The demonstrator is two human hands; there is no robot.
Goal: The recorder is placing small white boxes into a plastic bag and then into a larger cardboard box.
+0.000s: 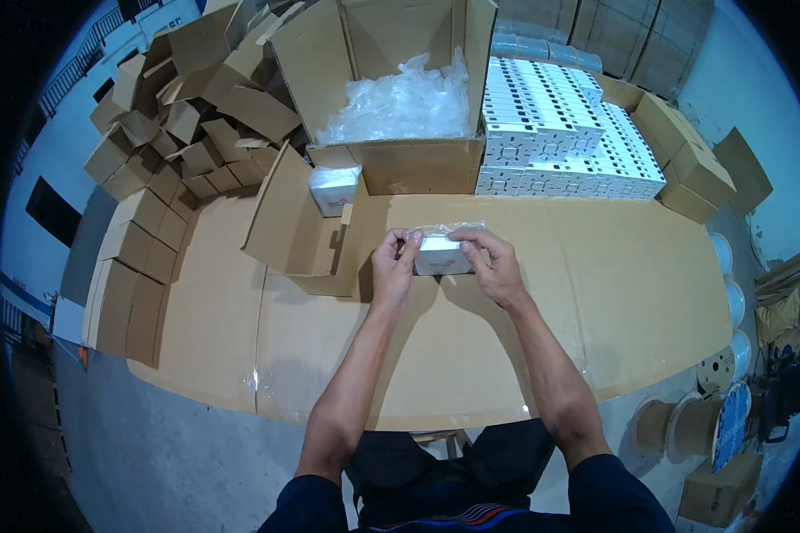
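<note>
1. Cardboard-covered worktable [596, 302]; both hands meet above its middle.
2. Left hand [391, 266] grips the left end of a small white box in a clear plastic bag [442, 255], fingers curled shut on it.
3. Right hand [498, 266] pinches the bag's top edge and right side.
4. Open brown carton of clear plastic bags [400, 107] stands behind.
5. Stacked white boxes [560, 133] sit right of the carton.
6. Small folded brown cartons [178, 133] are piled at far left.

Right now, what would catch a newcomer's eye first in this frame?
At centre, the left hand and right hand hold a small white box in clear wrap above the cardboard-covered table. Behind stand an open carton of plastic bags and stacked white boxes.
</note>
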